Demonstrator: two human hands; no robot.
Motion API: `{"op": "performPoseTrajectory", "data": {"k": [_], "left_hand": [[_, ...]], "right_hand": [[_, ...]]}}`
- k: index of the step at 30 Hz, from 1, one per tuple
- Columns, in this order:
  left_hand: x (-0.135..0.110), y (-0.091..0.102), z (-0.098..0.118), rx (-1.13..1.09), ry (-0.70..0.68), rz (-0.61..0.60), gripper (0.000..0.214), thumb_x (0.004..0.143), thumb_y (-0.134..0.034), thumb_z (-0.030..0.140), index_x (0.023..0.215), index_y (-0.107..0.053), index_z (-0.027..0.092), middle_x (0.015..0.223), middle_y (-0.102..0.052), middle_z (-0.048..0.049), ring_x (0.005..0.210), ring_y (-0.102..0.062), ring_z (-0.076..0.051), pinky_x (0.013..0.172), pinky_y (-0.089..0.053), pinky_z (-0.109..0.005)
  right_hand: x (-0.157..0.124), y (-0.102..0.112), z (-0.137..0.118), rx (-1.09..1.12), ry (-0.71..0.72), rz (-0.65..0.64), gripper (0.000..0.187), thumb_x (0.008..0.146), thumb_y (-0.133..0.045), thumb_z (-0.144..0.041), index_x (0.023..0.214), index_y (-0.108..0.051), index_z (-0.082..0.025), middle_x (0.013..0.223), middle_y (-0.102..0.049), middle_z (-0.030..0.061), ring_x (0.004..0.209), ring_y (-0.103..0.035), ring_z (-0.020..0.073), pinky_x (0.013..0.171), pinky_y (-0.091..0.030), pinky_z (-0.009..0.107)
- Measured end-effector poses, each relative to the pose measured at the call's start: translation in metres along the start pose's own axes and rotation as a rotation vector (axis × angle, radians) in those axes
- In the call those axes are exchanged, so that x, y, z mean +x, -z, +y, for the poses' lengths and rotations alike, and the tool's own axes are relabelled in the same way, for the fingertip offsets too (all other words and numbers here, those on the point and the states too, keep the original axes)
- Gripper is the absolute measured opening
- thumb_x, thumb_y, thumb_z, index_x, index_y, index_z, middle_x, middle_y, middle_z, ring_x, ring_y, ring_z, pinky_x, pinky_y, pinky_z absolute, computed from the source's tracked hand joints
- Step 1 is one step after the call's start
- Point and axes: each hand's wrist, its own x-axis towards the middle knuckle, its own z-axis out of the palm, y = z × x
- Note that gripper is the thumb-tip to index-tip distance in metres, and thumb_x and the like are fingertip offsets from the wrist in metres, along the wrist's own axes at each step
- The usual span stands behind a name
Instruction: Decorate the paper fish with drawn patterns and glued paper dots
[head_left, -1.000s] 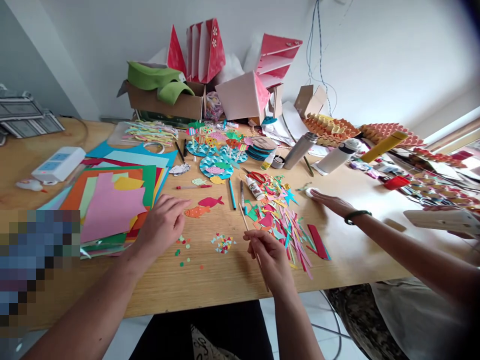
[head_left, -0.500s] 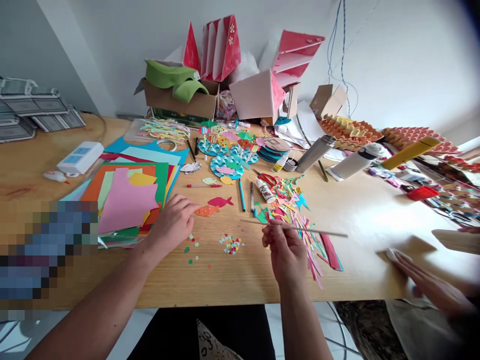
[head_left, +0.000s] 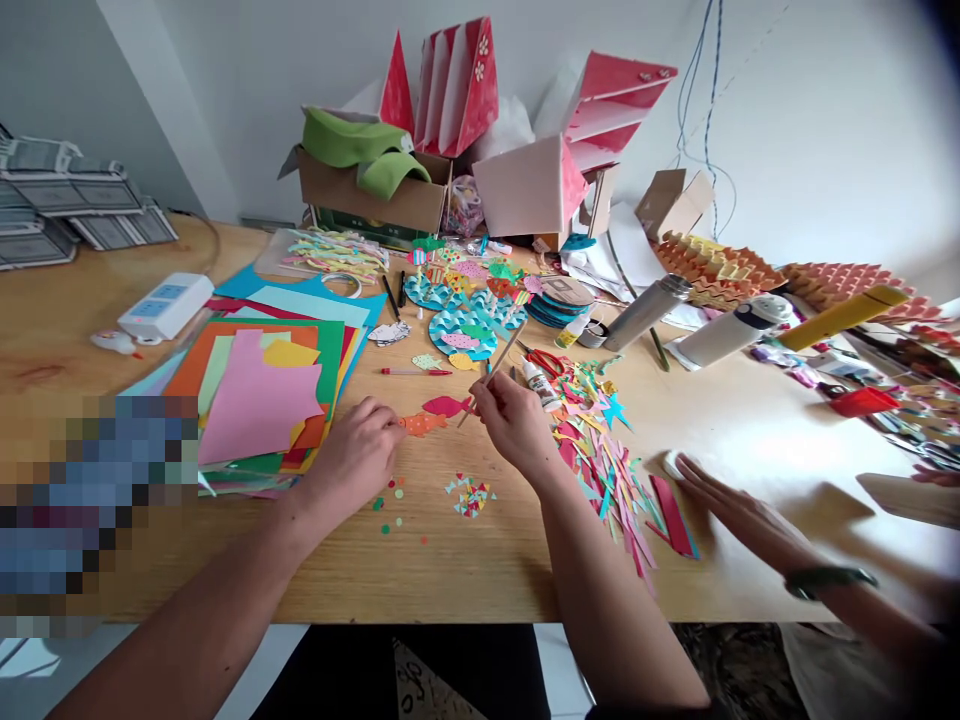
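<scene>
Stick location?

Pinched in the right hand, above the tabletop. Its lower end projects past the grip, just beside the red fish.

State of the hands?

Apart, but near each other. The right hand clamps the stick between fingertips and thumb. The left hand rests on the tabletop, holding nothing, with its fingertips just beside the orange fish.

Step in hand?

Judged from this position: stick work at the two fish. Contact between the stick and the red fish cannot be confirmed.

Next move?

It calls for a steady pinch and a clear path for the stick's tip.

Surrounding items?

Glue bottle and scissors lie beyond the right hand, with paper strips to its right. A co-worker's hand lies flat near a white pad.
</scene>
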Motion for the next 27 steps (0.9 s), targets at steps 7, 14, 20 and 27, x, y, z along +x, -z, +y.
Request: {"op": "performPoseTrajectory", "data": {"k": [7,14,20,27], "left_hand": [[-0.002,0.001,0.005,0.007,0.004,-0.052,0.031,0.079,-0.05,-0.003,0.091,-0.073,0.013,0.097,-0.069,-0.0111,0.102,-0.057,-0.027,0.092,-0.053,-0.044],[-0.003,0.0,0.009,0.045,0.029,-0.09,0.028,0.077,-0.052,-0.002,0.086,-0.072,0.016,0.095,-0.069,-0.0114,0.101,-0.057,-0.028,0.088,-0.054,-0.044],[-0.003,-0.001,0.008,0.028,0.024,-0.119,0.028,0.078,-0.051,0.0,0.088,-0.072,0.015,0.091,-0.07,-0.0114,0.099,-0.057,-0.028,0.088,-0.054,-0.045],[-0.003,-0.001,0.008,0.053,0.017,-0.103,0.03,0.079,-0.05,0.0,0.091,-0.072,0.015,0.094,-0.072,-0.0109,0.1,-0.058,-0.029,0.087,-0.054,-0.045]], "right_hand": [[-0.006,-0.01,0.018,-0.08,-0.074,-0.085,0.019,0.09,-0.046,-0.03,0.077,-0.056,-0.021,0.061,-0.064,0.0017,0.05,-0.055,0.0143,0.052,-0.034,0.025],[-0.004,-0.026,0.019,0.5,-0.289,0.183,0.028,0.086,-0.053,-0.045,0.073,-0.055,-0.021,0.052,-0.058,-0.0022,0.045,-0.053,0.0118,0.044,-0.041,0.022],[-0.001,-0.04,0.023,0.877,-0.454,0.199,0.029,0.077,-0.062,-0.047,0.069,-0.054,-0.02,0.046,-0.055,-0.0047,0.037,-0.047,0.0089,0.036,-0.036,0.02],[-0.003,-0.036,0.028,0.865,-0.407,0.359,0.028,0.08,-0.06,-0.043,0.067,-0.048,-0.021,0.042,-0.05,-0.0073,0.033,-0.042,0.0072,0.033,-0.03,0.018]]}}
